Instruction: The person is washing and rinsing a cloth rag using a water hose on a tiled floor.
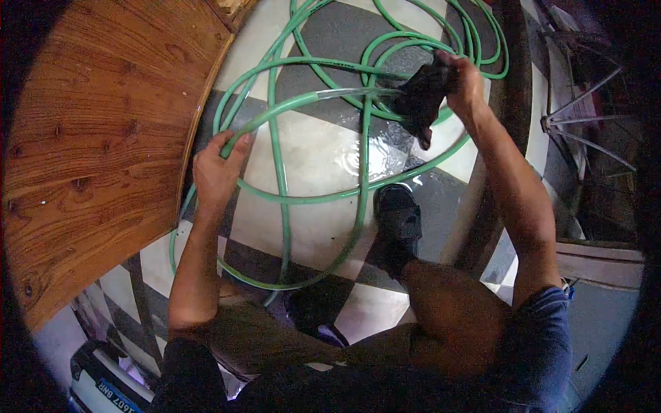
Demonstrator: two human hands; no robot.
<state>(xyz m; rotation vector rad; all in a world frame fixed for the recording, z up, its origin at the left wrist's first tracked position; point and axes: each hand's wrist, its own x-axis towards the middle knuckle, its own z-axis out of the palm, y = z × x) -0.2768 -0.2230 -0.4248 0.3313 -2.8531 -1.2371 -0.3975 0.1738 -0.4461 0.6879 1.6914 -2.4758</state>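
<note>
The left hand (219,168) is clenched around the green hose (279,110) near its end, at about nine o'clock from the middle of the floor, fingers wrapped over the tube just beside the edge of the wooden door (103,138). From that grip the hose end points toward two o'clock, and a thin stream of water (351,91) runs from it across to the black cloth (420,100). The right hand (465,82) grasps that cloth at about one o'clock, pinching its upper part so the rest hangs down limp and wet, its lower tip just above the floor. The rest of the hose lies in loose loops over the checkered floor (317,151), coils piling up toward twelve o'clock and one wide loop sweeping round through six o'clock past the person's foot. A puddle (372,158) shines on the pale tile right below the cloth, at about five o'clock from it. A black sandal (398,217) stands at the puddle's near edge, touching the hose loop. A bent knee (447,296) shows at five o'clock. Thin metal rods (585,117) show at three o'clock, well apart from both hands.
</note>
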